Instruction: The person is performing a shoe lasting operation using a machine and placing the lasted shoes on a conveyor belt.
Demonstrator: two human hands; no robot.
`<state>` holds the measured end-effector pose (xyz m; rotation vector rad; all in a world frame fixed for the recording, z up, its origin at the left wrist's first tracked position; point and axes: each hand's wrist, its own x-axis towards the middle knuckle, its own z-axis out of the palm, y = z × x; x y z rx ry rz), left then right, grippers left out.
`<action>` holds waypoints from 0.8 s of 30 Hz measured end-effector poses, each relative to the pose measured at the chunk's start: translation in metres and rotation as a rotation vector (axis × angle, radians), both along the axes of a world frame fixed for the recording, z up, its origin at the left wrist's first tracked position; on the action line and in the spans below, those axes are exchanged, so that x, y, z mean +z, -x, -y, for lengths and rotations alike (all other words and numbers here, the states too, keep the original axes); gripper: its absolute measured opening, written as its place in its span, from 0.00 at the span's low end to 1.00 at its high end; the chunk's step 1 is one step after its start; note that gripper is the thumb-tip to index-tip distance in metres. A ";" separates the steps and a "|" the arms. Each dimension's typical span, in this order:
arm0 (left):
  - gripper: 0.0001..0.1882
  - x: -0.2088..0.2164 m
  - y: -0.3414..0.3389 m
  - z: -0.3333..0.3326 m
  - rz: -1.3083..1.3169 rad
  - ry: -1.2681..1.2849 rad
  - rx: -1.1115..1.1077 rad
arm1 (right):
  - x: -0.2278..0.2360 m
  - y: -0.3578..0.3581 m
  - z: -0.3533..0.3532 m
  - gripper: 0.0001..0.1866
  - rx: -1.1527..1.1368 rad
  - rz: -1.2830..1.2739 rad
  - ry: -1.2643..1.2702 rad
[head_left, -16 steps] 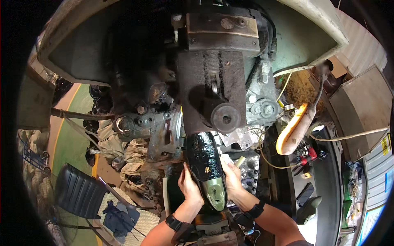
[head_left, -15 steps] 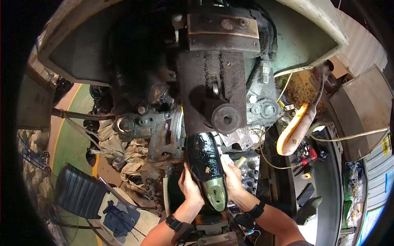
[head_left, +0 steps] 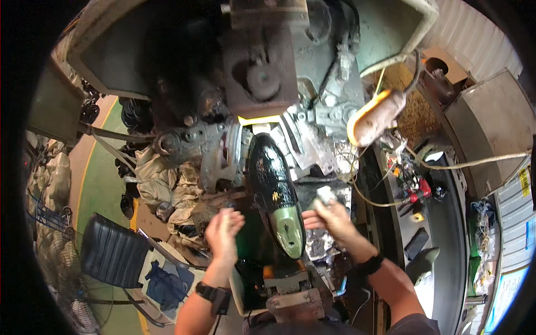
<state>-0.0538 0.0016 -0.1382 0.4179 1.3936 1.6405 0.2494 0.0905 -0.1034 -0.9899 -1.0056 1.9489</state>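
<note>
A glossy black shoe upper (head_left: 272, 170) sits on a green shoe last (head_left: 288, 229), its toe pointing into the jaws of a large machine (head_left: 262, 100). Left of the shoe, apart from it, my left hand (head_left: 223, 231) is raised and open, fingers up, with nothing in it. On the other side my right hand (head_left: 335, 220) has some fingers stretched towards the last. A small white piece (head_left: 325, 194), possibly cloth, is held at its thumb side. Neither hand grips the shoe now. What supports the last from below is partly hidden.
A lit lamp (head_left: 377, 120) hangs at the right beside a cable. A dark bench (head_left: 446, 240) carries a phone (head_left: 416, 244) and red-handled tools (head_left: 419, 192). A black chair (head_left: 111, 251) stands at the left, near crumpled cloth (head_left: 153, 181).
Both hands have come off the sides of the shoe and moved apart, the left one outward left, the right one outward right. The shoe stays at the machine. The head view has shifted.
</note>
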 end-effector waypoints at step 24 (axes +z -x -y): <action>0.18 -0.196 0.082 0.166 -0.622 0.522 0.035 | -0.222 -0.126 0.105 0.17 -0.754 0.462 0.325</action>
